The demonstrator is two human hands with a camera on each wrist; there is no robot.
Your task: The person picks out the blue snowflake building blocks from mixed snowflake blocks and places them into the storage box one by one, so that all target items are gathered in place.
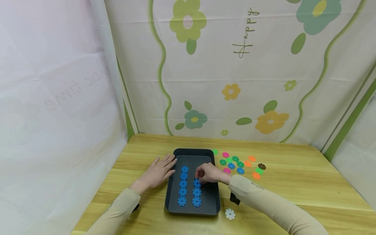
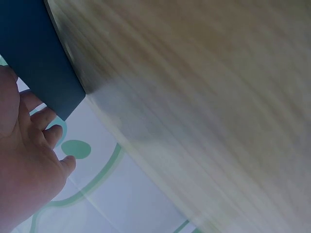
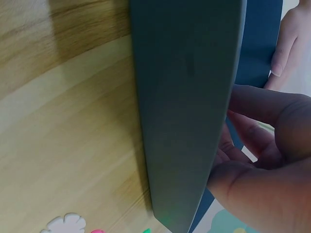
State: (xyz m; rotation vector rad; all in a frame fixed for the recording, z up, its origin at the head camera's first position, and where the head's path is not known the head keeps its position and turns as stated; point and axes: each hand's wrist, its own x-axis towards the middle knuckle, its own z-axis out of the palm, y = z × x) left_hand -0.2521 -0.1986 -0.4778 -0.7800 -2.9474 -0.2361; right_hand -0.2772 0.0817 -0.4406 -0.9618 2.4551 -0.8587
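Note:
A dark grey rectangular tray (image 1: 192, 210) lies on the table with two columns of blue notched plastic discs, the left column (image 1: 183, 184) longer than the right column (image 1: 196, 192). My right hand (image 1: 208, 173) is over the right column, its curled fingertips pinching the topmost blue disc (image 1: 197, 183) there. In the right wrist view, the tray wall (image 3: 187, 111) hides the fingertips and the disc. My left hand (image 1: 156, 172) rests beside the tray's left rim with fingers extended, touching it. The left wrist view shows that hand (image 2: 34, 145) against the tray's outer wall (image 2: 41, 58).
Right of the tray lie loose notched discs: pink (image 1: 225, 154), green (image 1: 223, 162), blue (image 1: 240, 170), orange (image 1: 256, 176) and brown (image 1: 262, 166). A white disc (image 1: 230, 214) sits near the tray's front right corner. Printed fabric (image 1: 211, 81) stands behind the wooden table (image 1: 293, 182).

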